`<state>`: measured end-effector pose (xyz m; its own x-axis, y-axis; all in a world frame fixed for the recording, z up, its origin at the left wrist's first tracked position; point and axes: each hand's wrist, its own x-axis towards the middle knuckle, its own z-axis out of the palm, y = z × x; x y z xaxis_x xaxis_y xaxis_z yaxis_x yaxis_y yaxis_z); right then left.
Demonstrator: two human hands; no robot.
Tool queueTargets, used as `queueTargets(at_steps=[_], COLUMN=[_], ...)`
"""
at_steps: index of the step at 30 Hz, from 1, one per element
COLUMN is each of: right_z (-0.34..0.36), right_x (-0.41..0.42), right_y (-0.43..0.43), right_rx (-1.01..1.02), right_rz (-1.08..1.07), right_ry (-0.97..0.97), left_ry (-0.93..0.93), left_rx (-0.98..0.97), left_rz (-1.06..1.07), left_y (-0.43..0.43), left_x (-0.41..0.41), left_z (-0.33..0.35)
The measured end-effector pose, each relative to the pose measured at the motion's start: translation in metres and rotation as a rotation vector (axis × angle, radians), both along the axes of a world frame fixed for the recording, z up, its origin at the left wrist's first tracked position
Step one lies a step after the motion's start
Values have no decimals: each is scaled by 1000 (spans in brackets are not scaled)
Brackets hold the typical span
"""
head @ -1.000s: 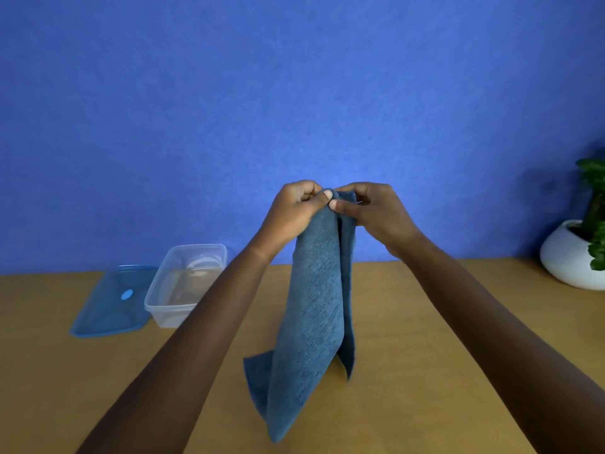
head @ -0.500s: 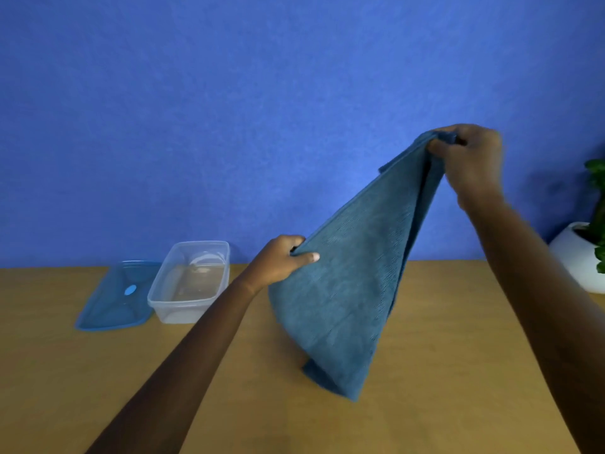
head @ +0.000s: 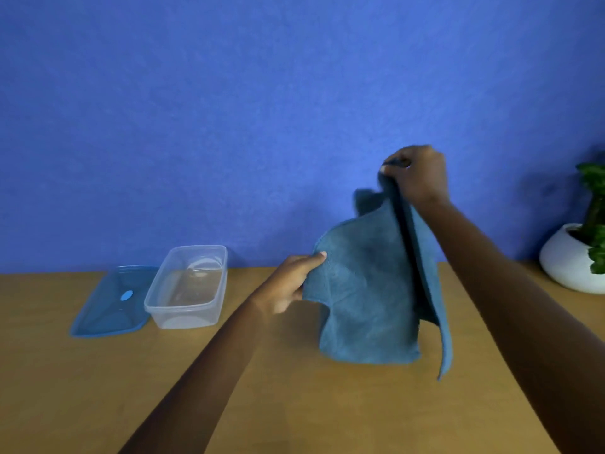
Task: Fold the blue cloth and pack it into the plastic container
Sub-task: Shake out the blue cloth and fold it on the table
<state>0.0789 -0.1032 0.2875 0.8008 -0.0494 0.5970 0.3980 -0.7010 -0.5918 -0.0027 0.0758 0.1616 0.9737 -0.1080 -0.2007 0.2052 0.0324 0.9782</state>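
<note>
Head view shows the blue cloth (head: pixel 363 299) held up in the air, doubled over but loose, so the folding looks only partly done. Above the cloth, the right hand (head: pixel 417 175) is closed on its top edge; the left hand (head: pixel 291 283) pinches its left border. Well to the cloth's left, the clear plastic container (head: pixel 188 288) stands open with nothing packed in it, its blue lid (head: pixel 111 303) touching its far side.

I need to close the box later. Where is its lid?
The blue lid lies flat on the table's far left, touching the clear container's left side.
</note>
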Motion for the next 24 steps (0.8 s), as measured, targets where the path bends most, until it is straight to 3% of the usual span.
queueTargets(at_steps=[7,15,24], right_z=[-35,-53,-66], right_x=[-9,-37,-54], right_y=[22,42,49], right_rx=[-24,-56,-99], right_rz=[191,443,542], right_ry=[198,412,389], left_ry=[208,238,248], left_rx=[-386,-597,-712], left_rz=[204,325,392], left_y=[-11,-10,-10], left_x=[0,3,0], left_z=[16,24,27])
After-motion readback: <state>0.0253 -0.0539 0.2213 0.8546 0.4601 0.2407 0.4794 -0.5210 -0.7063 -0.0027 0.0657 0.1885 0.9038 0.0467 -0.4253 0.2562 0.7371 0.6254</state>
